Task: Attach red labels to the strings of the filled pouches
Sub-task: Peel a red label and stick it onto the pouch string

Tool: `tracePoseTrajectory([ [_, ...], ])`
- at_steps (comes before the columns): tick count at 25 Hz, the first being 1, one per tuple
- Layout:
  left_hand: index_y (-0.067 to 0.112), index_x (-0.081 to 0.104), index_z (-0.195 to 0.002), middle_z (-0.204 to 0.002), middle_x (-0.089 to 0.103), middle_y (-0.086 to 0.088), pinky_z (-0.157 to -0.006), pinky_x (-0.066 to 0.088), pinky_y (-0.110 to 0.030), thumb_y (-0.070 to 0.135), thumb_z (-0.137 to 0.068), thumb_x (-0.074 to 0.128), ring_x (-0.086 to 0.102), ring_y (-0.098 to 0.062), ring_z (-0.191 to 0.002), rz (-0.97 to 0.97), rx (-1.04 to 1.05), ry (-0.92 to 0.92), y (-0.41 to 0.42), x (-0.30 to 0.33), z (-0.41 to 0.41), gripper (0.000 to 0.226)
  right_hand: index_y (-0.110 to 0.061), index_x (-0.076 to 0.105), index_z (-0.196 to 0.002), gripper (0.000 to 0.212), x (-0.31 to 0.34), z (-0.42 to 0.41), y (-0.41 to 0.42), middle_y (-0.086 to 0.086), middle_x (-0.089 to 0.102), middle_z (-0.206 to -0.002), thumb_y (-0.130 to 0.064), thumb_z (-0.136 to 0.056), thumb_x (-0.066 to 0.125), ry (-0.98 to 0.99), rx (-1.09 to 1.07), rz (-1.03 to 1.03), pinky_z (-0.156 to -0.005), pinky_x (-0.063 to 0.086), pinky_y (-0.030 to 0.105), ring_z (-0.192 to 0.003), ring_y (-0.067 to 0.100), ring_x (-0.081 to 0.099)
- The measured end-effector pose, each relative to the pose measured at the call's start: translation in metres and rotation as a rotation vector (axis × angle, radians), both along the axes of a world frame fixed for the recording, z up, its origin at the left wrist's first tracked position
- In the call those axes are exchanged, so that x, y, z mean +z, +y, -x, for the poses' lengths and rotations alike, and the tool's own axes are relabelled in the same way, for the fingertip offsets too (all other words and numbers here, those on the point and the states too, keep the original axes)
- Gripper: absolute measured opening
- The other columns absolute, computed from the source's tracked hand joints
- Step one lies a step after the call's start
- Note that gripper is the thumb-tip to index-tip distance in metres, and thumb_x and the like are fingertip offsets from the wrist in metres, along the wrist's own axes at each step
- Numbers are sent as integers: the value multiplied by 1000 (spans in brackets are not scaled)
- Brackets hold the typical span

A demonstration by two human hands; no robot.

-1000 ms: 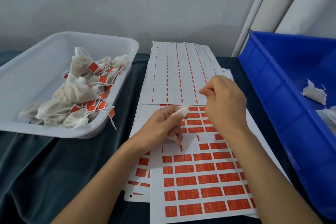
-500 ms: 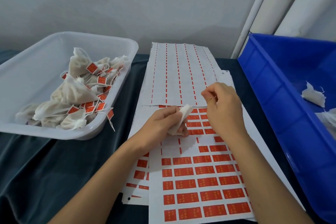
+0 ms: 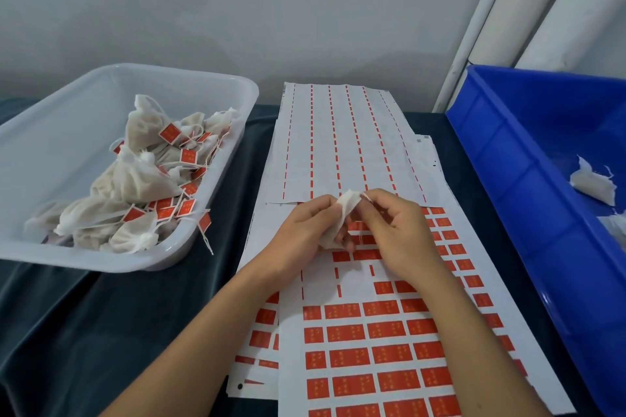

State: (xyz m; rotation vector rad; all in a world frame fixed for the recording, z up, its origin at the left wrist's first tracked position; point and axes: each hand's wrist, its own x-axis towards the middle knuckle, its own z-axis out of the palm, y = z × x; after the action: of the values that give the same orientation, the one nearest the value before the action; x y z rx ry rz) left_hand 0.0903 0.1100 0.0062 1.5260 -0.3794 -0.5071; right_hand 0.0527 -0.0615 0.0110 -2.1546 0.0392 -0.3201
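Note:
My left hand point(image 3: 305, 234) grips a small white pouch point(image 3: 342, 213) above the label sheets, its top sticking up between the two hands. My right hand point(image 3: 396, 230) pinches something thin and reddish at the pouch's top, a string or label end point(image 3: 367, 196); I cannot tell which. Under both hands lies a white sheet of red labels point(image 3: 372, 359), with several labels gone from its upper rows. Finished pouches with red labels point(image 3: 135, 186) are piled in the clear tray point(image 3: 189, 88) at the left.
A stripped label sheet point(image 3: 338, 145) lies behind the hands. A blue bin point(image 3: 508, 162) at the right holds a few white pouches point(image 3: 592, 183). Dark cloth point(image 3: 101, 332) covers the table. White pipes point(image 3: 481, 17) stand at the back right.
My right hand has come down and left to meet the left hand at the pouch's top. The left hand has turned the pouch more upright.

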Motion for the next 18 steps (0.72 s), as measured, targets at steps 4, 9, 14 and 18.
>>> tracePoseTrajectory([
  [4, 13, 68, -100, -92, 73, -13, -103, 56, -56, 41, -106, 49, 72, -29, -88, -12, -8, 31, 3, -5, -1, 34, -48, 65, -101, 23, -5, 4, -4, -17, 68, -78, -54, -97, 44, -46, -23, -110, -67, 51, 7, -76, 3, 66],
  [9, 14, 69, -96, -93, 66, -14, -95, 58, -41, 38, -104, 56, 66, -29, -90, 151, -74, 107, 4, -2, -3, 29, -52, 67, -96, 19, -3, 6, 1, -35, 69, -94, -63, -90, 52, -125, -155, -107, -72, 51, 5, -92, -6, 66],
  [14, 4, 71, -119, -97, 71, 0, -89, 57, -32, 40, -108, 53, 70, -16, -95, 362, 9, 203, -3, 0, -2, 42, -30, 71, -106, 18, -16, 8, 5, -22, 69, -97, -29, -105, 53, -165, 40, 182, -80, 52, 11, -93, 1, 65],
  [18, 16, 76, -97, -95, 77, 2, -82, 64, -33, 43, -106, 55, 75, -20, -91, -23, 173, -142, -9, -6, 0, 36, -22, 68, -109, 28, -19, 8, 2, -7, 68, -106, -36, -105, 44, -213, 37, 399, -87, 52, 19, -95, 6, 61],
])
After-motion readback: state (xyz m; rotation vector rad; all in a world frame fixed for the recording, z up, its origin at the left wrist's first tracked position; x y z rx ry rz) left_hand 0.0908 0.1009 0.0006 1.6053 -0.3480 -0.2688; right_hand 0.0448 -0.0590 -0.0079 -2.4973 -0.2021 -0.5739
